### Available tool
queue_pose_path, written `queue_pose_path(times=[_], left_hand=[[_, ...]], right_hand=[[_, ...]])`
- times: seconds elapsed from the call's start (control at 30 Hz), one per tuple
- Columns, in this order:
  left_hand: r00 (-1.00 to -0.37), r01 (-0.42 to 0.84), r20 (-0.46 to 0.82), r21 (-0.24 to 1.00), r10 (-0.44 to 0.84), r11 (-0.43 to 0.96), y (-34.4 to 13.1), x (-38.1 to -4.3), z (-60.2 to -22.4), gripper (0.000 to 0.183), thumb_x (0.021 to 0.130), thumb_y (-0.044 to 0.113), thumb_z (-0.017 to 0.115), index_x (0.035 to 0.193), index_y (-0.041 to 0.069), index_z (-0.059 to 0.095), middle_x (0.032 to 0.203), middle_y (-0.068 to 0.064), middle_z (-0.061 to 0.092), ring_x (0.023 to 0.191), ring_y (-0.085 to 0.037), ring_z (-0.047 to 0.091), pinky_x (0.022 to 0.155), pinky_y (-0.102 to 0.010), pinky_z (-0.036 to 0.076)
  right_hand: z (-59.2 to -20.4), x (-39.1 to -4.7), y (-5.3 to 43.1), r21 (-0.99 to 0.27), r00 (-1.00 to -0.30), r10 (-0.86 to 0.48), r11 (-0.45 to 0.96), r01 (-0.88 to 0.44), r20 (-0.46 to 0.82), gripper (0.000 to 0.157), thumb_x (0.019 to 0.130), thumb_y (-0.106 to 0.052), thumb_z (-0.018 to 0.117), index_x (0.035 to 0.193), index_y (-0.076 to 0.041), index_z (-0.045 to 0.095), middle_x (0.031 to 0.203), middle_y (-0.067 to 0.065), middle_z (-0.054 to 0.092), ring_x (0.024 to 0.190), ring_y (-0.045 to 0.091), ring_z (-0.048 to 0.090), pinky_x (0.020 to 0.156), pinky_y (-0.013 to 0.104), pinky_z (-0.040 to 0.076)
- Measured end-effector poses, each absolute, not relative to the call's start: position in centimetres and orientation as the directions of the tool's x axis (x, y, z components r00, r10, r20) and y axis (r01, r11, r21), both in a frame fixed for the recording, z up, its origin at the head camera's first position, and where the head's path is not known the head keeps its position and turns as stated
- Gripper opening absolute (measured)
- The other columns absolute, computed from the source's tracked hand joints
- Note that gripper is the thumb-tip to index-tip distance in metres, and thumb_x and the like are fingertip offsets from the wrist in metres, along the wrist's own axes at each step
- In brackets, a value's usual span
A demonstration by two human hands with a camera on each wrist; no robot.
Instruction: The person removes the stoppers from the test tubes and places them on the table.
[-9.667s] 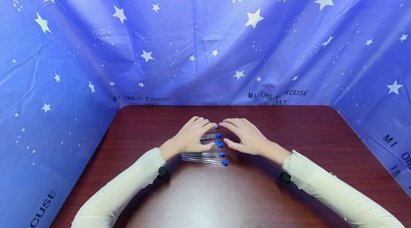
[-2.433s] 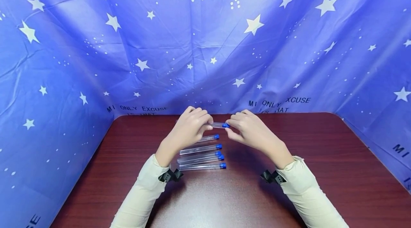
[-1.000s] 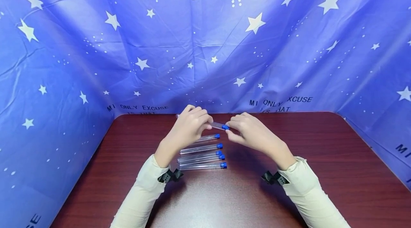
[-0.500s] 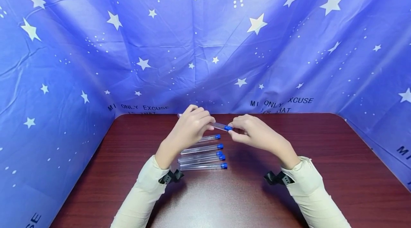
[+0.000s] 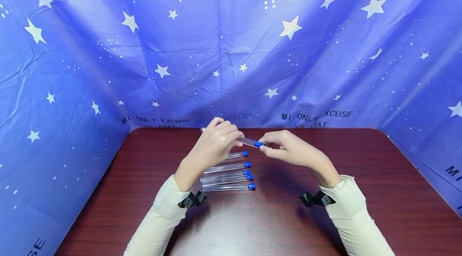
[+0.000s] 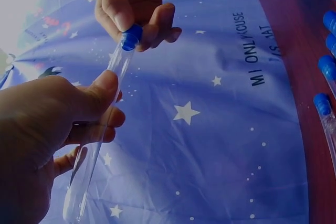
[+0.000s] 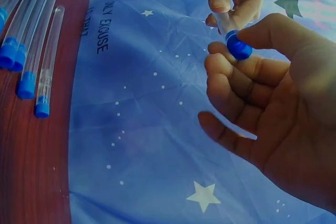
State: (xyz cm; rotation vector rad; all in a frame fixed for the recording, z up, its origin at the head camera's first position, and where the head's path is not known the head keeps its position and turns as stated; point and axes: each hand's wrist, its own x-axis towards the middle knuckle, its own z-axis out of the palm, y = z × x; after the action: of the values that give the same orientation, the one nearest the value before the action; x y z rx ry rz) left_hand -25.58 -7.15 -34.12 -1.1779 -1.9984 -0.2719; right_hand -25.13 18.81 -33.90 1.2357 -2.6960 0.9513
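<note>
A clear test tube [image 6: 122, 64] with a blue cap [image 7: 240, 49] is held above the far part of the table, its capped end to the right and a little lower. My left hand [image 5: 215, 140] grips the tube's body, thumb on one side and fingers on the other. At the cap, my right hand [image 5: 291, 150] pinches with thumb and index finger, while the remaining fingers curl loosely. The cap sits at the tube's mouth; whether it is loosened I cannot tell. Below my left hand lie several more capped test tubes [image 5: 228, 187], partly hidden by it.
The dark red-brown wooden table [image 5: 231, 224] spreads beneath both arms. Blue cloth [image 5: 231, 47] with white stars hangs behind and along both sides, right at the table's far edge. The lying tubes all have their blue caps toward the right.
Earlier both hands hovered over the tubes on the table; one tube has since been lifted. Over the last second the right hand, cap and tube shift slightly right, the cap end dipping.
</note>
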Motion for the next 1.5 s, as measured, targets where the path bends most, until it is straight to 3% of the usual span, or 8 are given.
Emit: queue_pose_path(times=[0.23, 0.43, 0.67, 1.07, 1.5], left_hand=[[-0.27, 0.8, 0.705, -0.215, 0.656, 0.56, -7.1, -25.7, -34.3, 0.014, 0.084, 0.02, 0.083, 0.093, 0.012, 0.077, 0.085, 0.004, 0.072, 0.08, -0.014, 0.063, 0.086, -0.034, 0.048], [-0.275, 0.797, 0.71, -0.208, 0.648, 0.567, -7.0, -25.7, -34.5, 0.012, 0.083, 0.018, 0.084, 0.091, 0.013, 0.076, 0.083, 0.005, 0.071, 0.078, -0.013, 0.062, 0.085, -0.035, 0.047], [-0.324, 0.788, 0.682, -0.191, 0.656, 0.586, -7.1, -25.7, -34.7, 0.006, 0.087, 0.018, 0.08, 0.089, 0.014, 0.075, 0.082, 0.005, 0.07, 0.077, -0.013, 0.062, 0.086, -0.035, 0.046], [-0.372, 0.772, 0.641, -0.188, 0.671, 0.607, -7.1, -25.5, -34.7, 0.005, 0.089, 0.017, 0.077, 0.085, 0.015, 0.076, 0.079, 0.005, 0.072, 0.075, -0.012, 0.062, 0.085, -0.034, 0.045], [-0.405, 0.756, 0.611, -0.194, 0.68, 0.625, -7.0, -25.5, -34.9, 0.009, 0.09, 0.016, 0.075, 0.081, 0.015, 0.076, 0.075, 0.005, 0.071, 0.07, -0.013, 0.062, 0.083, -0.034, 0.043]], right_hand=[[-34.1, -25.2, 18.3, -0.412, -0.678, -0.677, 0.552, -0.725, 0.287, 0.011, 0.094, -0.011, 0.064, 0.096, -0.015, 0.073, 0.077, -0.012, 0.057, 0.063, -0.001, 0.045, 0.058, 0.021, 0.042], [-34.1, -25.1, 18.1, -0.273, -0.634, -0.682, 0.572, -0.773, 0.365, 0.01, 0.093, -0.012, 0.065, 0.093, -0.014, 0.075, 0.072, -0.012, 0.053, 0.063, -0.001, 0.043, 0.06, 0.022, 0.041], [-34.2, -24.7, 17.6, -0.092, -0.582, -0.699, 0.604, -0.792, 0.415, 0.009, 0.092, -0.014, 0.065, 0.084, -0.013, 0.069, 0.067, -0.009, 0.046, 0.063, 0.003, 0.039, 0.075, 0.033, 0.045], [-34.6, -24.5, 17.1, 0.062, -0.493, -0.72, 0.592, -0.803, 0.488, 0.014, 0.088, -0.014, 0.065, 0.075, -0.013, 0.061, 0.065, -0.008, 0.042, 0.063, 0.01, 0.042, 0.076, 0.036, 0.045], [-34.9, -24.5, 16.8, 0.123, -0.449, -0.715, 0.592, -0.797, 0.536, 0.02, 0.085, -0.011, 0.066, 0.069, -0.013, 0.054, 0.063, -0.007, 0.04, 0.061, 0.012, 0.043, 0.076, 0.037, 0.045]])
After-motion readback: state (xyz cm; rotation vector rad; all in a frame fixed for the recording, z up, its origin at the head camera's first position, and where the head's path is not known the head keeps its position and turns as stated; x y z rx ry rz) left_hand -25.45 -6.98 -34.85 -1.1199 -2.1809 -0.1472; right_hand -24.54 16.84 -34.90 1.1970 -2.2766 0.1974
